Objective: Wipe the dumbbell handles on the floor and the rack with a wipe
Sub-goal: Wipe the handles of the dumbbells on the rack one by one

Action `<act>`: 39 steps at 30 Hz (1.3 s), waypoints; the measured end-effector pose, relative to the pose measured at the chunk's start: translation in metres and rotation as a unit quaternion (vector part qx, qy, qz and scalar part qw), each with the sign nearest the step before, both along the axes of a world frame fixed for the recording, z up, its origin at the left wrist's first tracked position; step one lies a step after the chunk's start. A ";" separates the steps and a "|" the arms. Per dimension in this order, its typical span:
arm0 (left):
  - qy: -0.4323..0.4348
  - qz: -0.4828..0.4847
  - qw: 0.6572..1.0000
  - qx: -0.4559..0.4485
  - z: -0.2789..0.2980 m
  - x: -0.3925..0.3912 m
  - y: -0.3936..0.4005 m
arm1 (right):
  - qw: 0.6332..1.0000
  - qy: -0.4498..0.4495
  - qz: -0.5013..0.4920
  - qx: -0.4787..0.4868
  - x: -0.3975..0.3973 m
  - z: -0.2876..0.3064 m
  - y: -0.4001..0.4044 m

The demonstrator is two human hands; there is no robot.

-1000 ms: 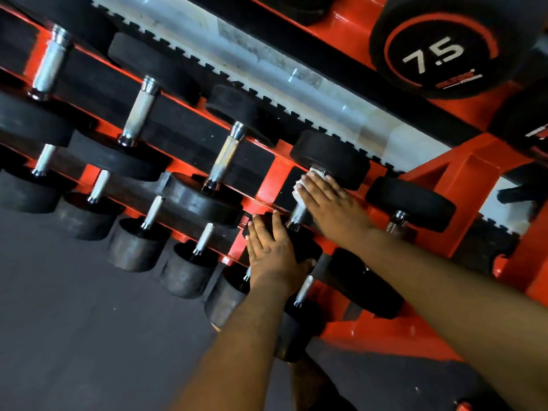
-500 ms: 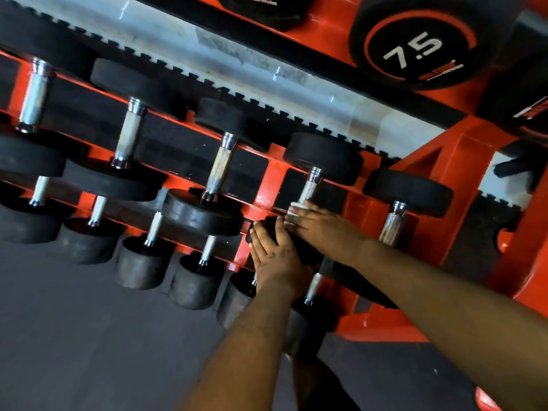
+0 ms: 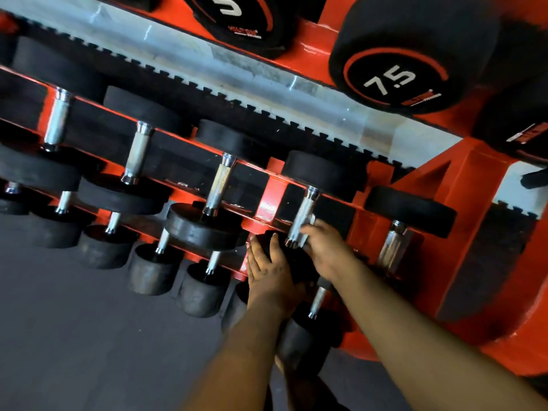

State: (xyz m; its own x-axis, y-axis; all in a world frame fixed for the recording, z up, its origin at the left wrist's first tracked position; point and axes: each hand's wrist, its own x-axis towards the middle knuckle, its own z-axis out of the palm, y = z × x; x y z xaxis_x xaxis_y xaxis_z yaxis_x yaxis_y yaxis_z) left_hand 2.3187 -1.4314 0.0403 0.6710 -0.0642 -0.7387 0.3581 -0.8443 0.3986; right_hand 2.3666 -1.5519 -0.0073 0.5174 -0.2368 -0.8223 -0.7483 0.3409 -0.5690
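Grey floor point(image 3: 74, 336) nearest. Orange rack point(image 3: 462, 232) holds rows of dumbbells: small ones on the lowest rail, larger ones above, a big one marked 7.5 point(image 3: 394, 69) on the top tier.

Left hand point(image 3: 271, 274) lies flat, fingers straight, on the black end weight point(image 3: 293, 262) of one dumbbell in the middle row. Right hand point(image 3: 324, 247) curls round the lower end of that dumbbell's metal handle point(image 3: 302, 218), pinching a white wipe point(image 3: 310, 225) against it. Wipe mostly hidden; only an edge shows beside the fingers.
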 end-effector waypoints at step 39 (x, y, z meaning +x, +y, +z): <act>-0.229 -0.180 0.956 0.033 -0.006 -0.006 0.072 | 0.670 -0.302 0.525 -0.429 -0.028 0.036 -0.018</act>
State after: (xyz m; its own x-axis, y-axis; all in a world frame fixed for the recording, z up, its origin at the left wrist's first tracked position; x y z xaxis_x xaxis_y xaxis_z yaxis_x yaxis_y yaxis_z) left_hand 2.3130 -1.3594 0.0338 0.8678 -0.3156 -0.3839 -0.1601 -0.9089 0.3852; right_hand 2.3384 -1.5700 0.0286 0.9464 0.2671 -0.1815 0.1364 -0.8401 -0.5250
